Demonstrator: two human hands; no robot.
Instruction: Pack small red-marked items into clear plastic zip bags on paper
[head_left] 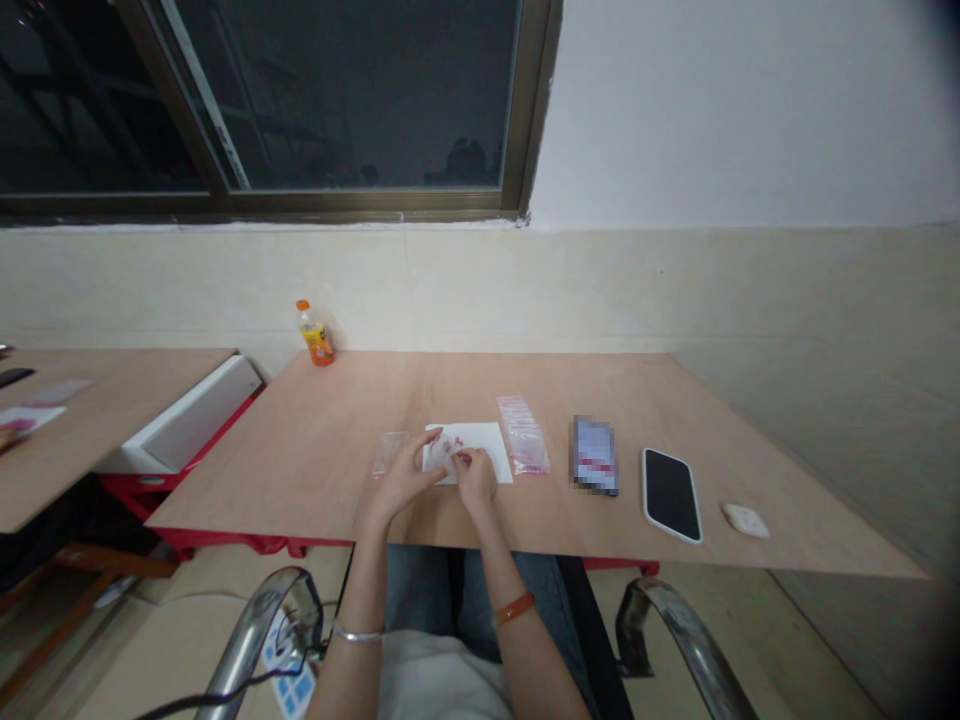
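Observation:
A sheet of white paper (491,440) lies on the wooden table in front of me, with small red bits (457,441) on it. My left hand (405,478) reaches over the paper's left edge, thumb and forefinger spread apart. Between them, a clear plastic piece (440,450), perhaps a small bag, rests on the paper. My right hand (477,478) is closed in a pinch over the paper's lower part; what its fingertips hold is too small to make out. Left of the paper is a clear bag (388,453), and to the right a row of clear plastic bags (523,435).
Right of the bags lie a phone with a blurred screen (595,456), a white-framed dark tablet (671,495) and a white object (745,520). An orange-capped drink bottle (316,335) stands at the back left. Metal chair arms (259,630) flank me. Another table (67,430) is at left.

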